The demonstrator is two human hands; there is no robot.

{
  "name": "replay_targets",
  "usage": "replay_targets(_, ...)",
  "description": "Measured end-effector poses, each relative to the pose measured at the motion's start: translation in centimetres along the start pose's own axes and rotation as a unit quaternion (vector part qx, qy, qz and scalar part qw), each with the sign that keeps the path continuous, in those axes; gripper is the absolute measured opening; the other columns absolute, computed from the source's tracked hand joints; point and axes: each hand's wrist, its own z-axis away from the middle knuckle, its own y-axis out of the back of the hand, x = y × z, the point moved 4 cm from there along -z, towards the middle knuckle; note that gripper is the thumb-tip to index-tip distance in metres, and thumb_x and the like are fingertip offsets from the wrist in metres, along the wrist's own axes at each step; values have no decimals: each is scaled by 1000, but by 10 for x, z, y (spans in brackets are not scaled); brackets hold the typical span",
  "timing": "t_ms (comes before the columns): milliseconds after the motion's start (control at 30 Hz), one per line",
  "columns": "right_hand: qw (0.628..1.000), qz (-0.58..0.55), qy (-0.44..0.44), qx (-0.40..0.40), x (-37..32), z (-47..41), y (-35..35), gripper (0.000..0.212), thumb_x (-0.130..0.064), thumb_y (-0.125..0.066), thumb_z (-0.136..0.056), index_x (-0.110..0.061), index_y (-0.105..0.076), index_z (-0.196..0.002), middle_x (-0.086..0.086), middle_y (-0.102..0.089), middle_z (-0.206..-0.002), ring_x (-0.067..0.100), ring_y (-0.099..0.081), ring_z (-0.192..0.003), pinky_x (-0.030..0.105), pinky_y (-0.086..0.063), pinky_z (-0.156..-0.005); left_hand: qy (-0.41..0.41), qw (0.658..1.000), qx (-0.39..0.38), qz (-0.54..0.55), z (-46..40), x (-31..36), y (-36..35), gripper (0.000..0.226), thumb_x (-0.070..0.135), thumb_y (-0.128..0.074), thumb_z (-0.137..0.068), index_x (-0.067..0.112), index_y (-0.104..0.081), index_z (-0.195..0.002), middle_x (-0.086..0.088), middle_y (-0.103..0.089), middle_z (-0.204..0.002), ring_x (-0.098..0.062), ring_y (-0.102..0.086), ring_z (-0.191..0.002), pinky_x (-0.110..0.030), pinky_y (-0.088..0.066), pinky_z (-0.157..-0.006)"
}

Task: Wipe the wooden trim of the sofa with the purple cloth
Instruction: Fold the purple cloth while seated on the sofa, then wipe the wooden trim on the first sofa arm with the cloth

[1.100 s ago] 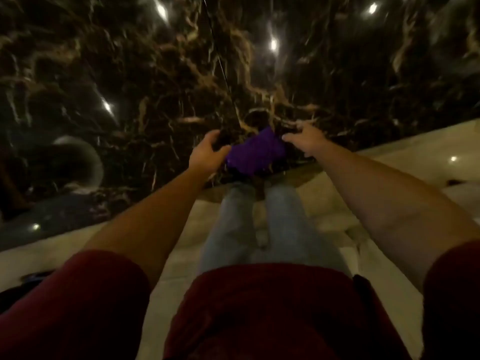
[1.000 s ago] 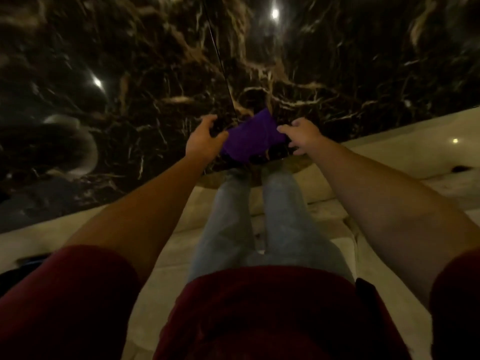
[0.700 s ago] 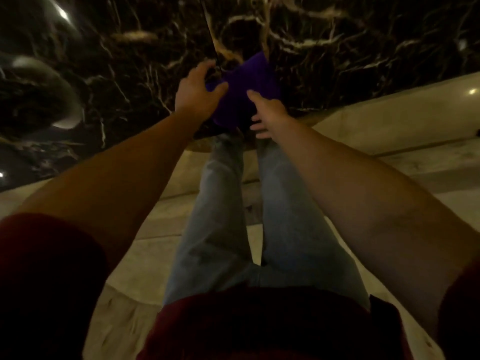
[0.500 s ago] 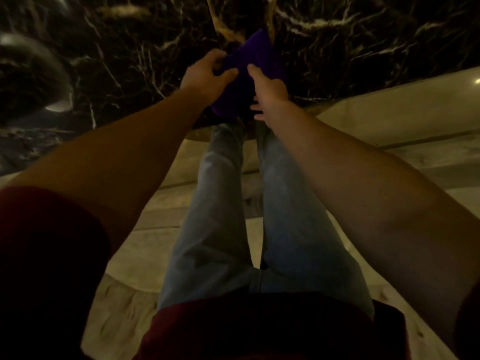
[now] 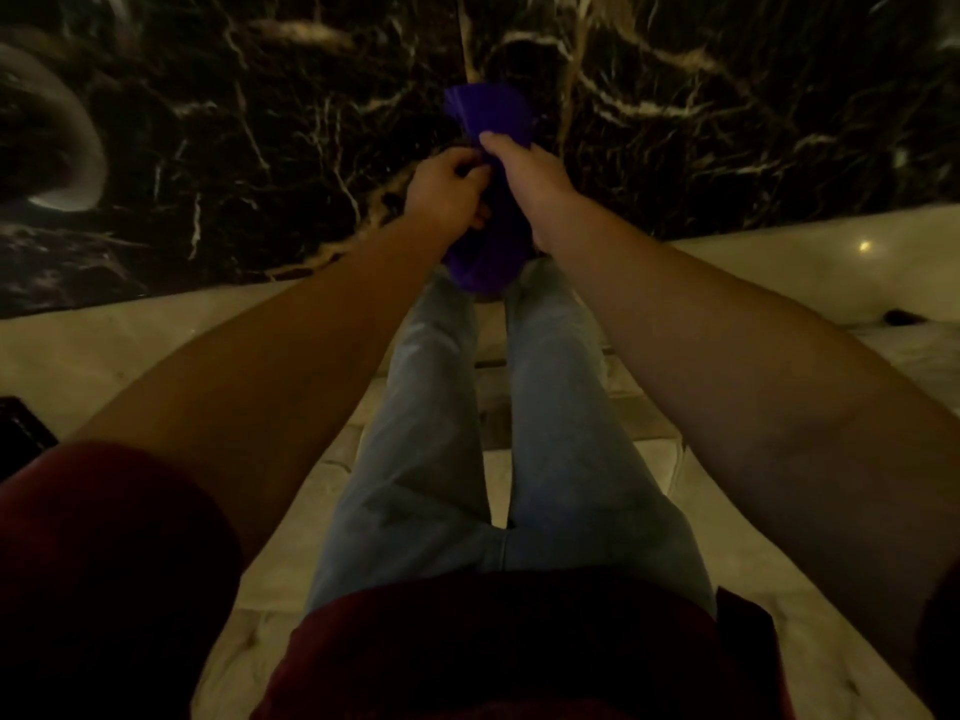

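Note:
The purple cloth (image 5: 491, 122) hangs bunched lengthwise between both hands, stretched out in front of me above my feet. My left hand (image 5: 447, 192) grips its middle from the left. My right hand (image 5: 524, 174) pinches it from the right, close against the left hand. The cloth's upper end sticks up past my fingers and its lower end droops toward my knees. No sofa or wooden trim is in view.
I stand on pale beige floor tiles (image 5: 130, 350) beside a dark, veined marble floor area (image 5: 260, 148). My legs in light jeans (image 5: 441, 407) are below the hands. A dark object (image 5: 21, 428) sits at the left edge.
The cloth was spread flat between hands held apart; the hands have come together and the cloth is now folded into a narrow bunch. The camera tilted down.

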Motion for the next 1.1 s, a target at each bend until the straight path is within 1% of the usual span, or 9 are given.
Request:
replay_targets(200,996,51,72,28,-27,46,-23,59,-46,-69,-91,-23,-56,-144,8,-63,-133,27,-61,-115,39,-49,-98,-4,995,12,99,37,10,50,16,18,-54,-103,15,-67,-111,0,-63,-68,0,-58,-46,-14,-47,-45)
replay_targets(333,989,88,119,6,-49,77,-54,60,-43,-71,-89,-26,-55,-144,7,-63,-134,30,-60,-119,48,-50,-107,-6,982,52,179,51,1,90,18,24,-55,-103,11,-66,-100,-3,-65,-68,-10,-63,-54,-21,-53,-53)
replay_targets(500,981,122,140,-47,-62,107,-81,47,-39,-75,-89,-27,-64,-133,-3,-70,-104,20,-69,-95,35,-58,-82,15,945,142,293,73,-24,112,36,40,-53,-103,13,-58,-126,-5,-69,-89,-10,-68,-62,-19,-53,-49)
replay_targets(600,969,164,157,-93,-70,134,-93,29,-38,-74,-89,-34,-68,-117,0,-75,-106,23,-72,-96,38,-59,-86,-2,926,188,326,96,-29,123,47,39,-53,-103,18,-46,-144,-6,-64,-118,-15,-70,-87,-15,-53,-50)
replay_targets(733,939,241,217,-110,-90,180,-91,11,-32,-76,-88,-37,-70,-96,-1,-77,-96,22,-74,-90,36,-59,-82,-33,911,245,330,137,-21,134,68,40,-57,-100,29,-24,-158,-13,-66,-126,-26,-71,-100,-31,-61,-70)
replay_targets(833,915,300,238,-127,-105,214,-86,29,-34,-77,-85,-30,-73,-114,2,-77,-102,23,-74,-93,38,-59,-86,-63,911,291,286,174,-9,143,77,38,-60,-98,31,-15,-160,-9,-51,-149,-24,-57,-130,-47,-50,-107)
replay_targets(900,892,340,266,-132,-116,234,-81,34,-39,-77,-85,-28,-74,-117,2,-78,-103,23,-74,-94,41,-59,-91,-96,914,323,224,197,2,153,75,34,-62,-98,29,-20,-160,-6,-36,-160,-21,-45,-142,-46,-43,-115)
replay_targets(967,862,382,296,-155,-120,275,-85,27,-49,-76,-85,-29,-80,-102,0,-81,-95,20,-77,-88,40,-58,-91,-99,913,364,157,239,3,164,71,35,-62,-98,30,-26,-159,-5,-27,-165,-21,-34,-149,-41,-33,-120)
replay_targets(1100,833,407,327,-185,-129,323,-94,34,-63,-72,-84,-31,-83,-86,-4,-82,-88,13,-78,-81,36,-59,-87,-119,928,297,194,285,9,183,40,38,-50,-103,26,-57,-141,-1,-59,-144,-15,-53,-134,-43,-40,-117)
